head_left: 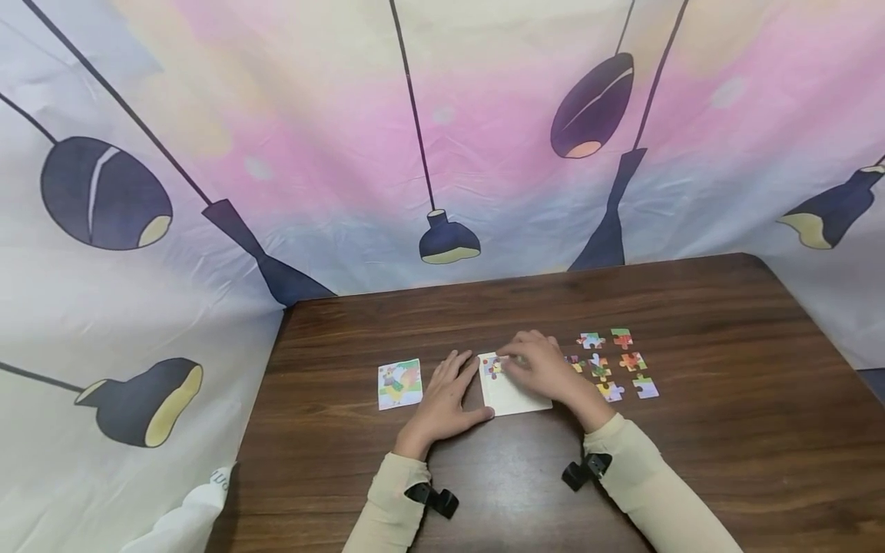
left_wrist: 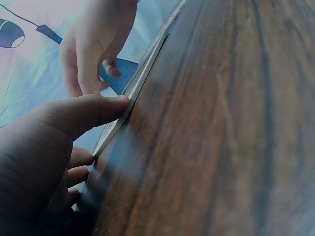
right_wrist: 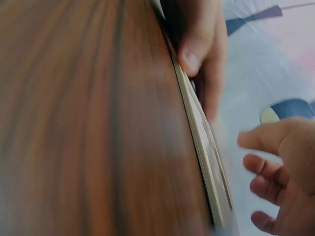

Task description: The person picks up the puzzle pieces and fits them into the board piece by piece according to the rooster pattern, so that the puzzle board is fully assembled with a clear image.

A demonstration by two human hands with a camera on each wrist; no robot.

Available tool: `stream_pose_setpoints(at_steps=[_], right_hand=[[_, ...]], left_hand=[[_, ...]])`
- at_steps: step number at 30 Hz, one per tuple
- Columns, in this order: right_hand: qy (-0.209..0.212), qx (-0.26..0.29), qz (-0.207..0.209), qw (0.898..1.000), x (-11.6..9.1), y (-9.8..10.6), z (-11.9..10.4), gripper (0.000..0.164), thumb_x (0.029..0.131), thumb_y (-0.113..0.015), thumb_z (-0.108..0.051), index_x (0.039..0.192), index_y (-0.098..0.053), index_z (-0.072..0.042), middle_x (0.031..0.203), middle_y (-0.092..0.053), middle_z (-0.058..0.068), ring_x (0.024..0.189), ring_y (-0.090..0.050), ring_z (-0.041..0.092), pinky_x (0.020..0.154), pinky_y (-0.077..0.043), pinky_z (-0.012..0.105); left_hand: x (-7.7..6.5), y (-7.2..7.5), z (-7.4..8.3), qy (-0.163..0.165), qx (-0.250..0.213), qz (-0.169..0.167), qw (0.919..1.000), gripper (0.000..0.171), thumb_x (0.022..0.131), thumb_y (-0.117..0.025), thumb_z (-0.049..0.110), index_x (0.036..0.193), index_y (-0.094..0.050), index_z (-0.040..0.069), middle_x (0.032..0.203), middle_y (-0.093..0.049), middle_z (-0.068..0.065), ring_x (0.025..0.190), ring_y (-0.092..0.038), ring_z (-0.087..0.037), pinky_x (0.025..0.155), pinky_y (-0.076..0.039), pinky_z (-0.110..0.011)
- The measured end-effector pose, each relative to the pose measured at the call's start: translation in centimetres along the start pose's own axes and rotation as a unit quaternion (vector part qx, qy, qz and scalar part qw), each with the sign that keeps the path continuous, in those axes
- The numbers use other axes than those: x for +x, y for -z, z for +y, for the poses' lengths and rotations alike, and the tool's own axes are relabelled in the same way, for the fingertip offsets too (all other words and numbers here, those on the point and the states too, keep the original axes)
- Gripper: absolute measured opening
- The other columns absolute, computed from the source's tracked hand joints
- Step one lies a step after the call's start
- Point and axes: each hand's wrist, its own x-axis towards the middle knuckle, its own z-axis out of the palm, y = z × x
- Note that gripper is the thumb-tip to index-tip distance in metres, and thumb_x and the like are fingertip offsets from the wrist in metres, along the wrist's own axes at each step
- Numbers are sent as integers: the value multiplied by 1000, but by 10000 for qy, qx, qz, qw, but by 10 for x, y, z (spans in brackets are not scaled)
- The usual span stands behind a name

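A white puzzle board point(head_left: 518, 399) lies on the table, with a few joined jigsaw pieces point(head_left: 492, 367) in its upper left corner. My left hand point(head_left: 445, 399) rests along the board's left side, fingers fairly straight, thumb at the near left corner. In the left wrist view the thumb point(left_wrist: 106, 109) touches the board's edge point(left_wrist: 140, 81). Over the board's upper right part is my right hand point(head_left: 539, 365), its fingertips beside the joined pieces. The right wrist view shows this hand's fingers point(right_wrist: 268, 167) loosely bent, apart from the thumb, with nothing visible between them.
Several loose jigsaw pieces point(head_left: 632, 361) are spread to the right of the board, some partly behind the right hand. A square picture card point(head_left: 399, 384) lies left of the left hand. A printed cloth point(head_left: 332, 153) with lamp drawings hangs behind the wooden table point(head_left: 726, 399).
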Motion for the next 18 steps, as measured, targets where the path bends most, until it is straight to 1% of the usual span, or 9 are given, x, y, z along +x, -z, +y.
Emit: stream_pose_setpoints(at_steps=[4,6,8,10,13,15,18], right_hand=[[36,722,184,9972,-17,19,13,20,99,-76,-14,117,-81,-7,100,-69,-2,92,-58,19,77,-46,41],[49,961,246,9951,-27,29,20,21,99,-76,-13,118,-80,-5,101,-69,-2,91,-58,20,75,-48,39],[57,1051,273,9941,-37,39,27,22,98,-77,-12,118,-80,-4,101,-68,0,90,-57,22,74,-48,38],[56,1026,242,9944,-47,49,34,24,97,-78,-13,119,-80,-5,102,-68,1,92,-57,24,74,-47,37],[32,782,164,9968,-62,61,44,28,93,-83,-14,120,-80,-7,107,-68,3,94,-56,24,74,-45,38],[35,460,117,9989,-71,65,48,32,89,-86,-16,120,-81,-10,110,-67,2,100,-56,22,81,-42,42],[-19,31,27,10000,-82,70,53,39,83,-92,-21,120,-82,-14,110,-65,-3,102,-53,20,84,-33,46]], left_hand=[[1,0,0,28,-18,6,10000,90,93,-75,51,165,-38,9,171,-29,-12,162,-13,-36,129,-15,-59],[1,0,0,24,-36,-3,10000,91,93,-76,51,165,-38,9,171,-29,-13,162,-13,-36,129,-15,-60],[1,0,-1,9,-10,-15,10000,91,93,-76,51,165,-38,9,172,-28,-13,162,-13,-36,129,-15,-59],[1,0,-1,-19,2,-11,10000,92,93,-76,50,165,-37,9,171,-28,-14,162,-13,-36,129,-15,-59],[1,1,-1,-55,-8,8,10000,92,93,-77,50,165,-38,8,171,-28,-15,162,-14,-37,129,-15,-60],[1,1,-1,-77,-48,23,10000,91,93,-77,49,164,-39,7,171,-29,-16,161,-14,-38,128,-16,-61],[1,1,-1,-45,-56,-6,10000,92,93,-77,50,165,-38,8,171,-28,-15,162,-13,-37,129,-15,-60]])
